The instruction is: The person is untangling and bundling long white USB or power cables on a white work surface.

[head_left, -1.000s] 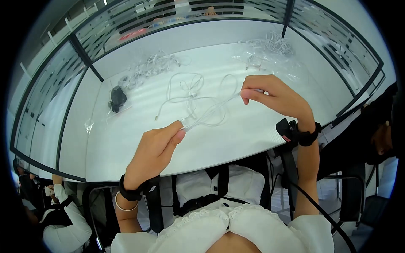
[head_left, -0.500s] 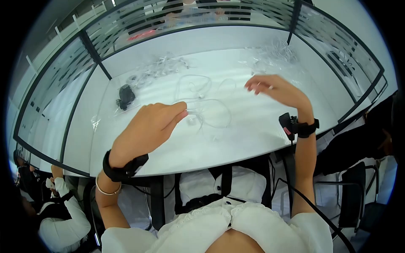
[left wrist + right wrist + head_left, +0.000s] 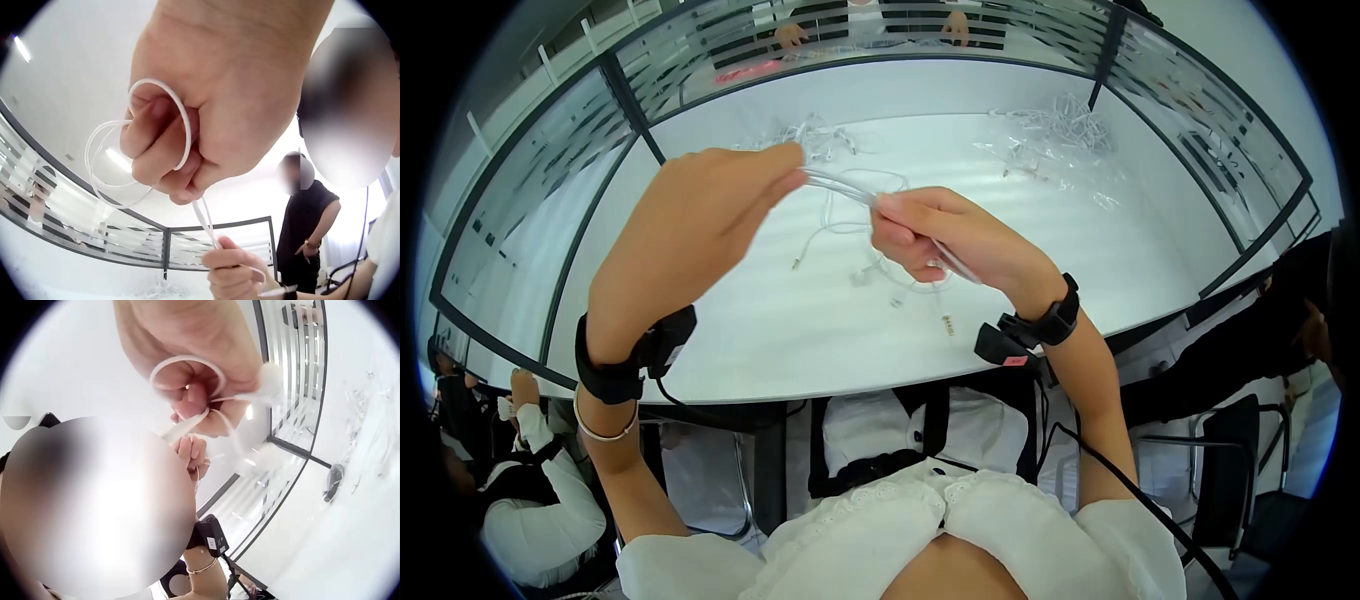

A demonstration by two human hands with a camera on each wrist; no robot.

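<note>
At frame centre, my left hand and right hand pinch the white cable. Its loops dangle over the table.

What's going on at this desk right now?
A person is handling a thin white cable, lifted above a white table. The left hand pinches one part, a loop round its fingers; the right hand grips it close by. More white cables lie heaped at the table's far side.
</note>
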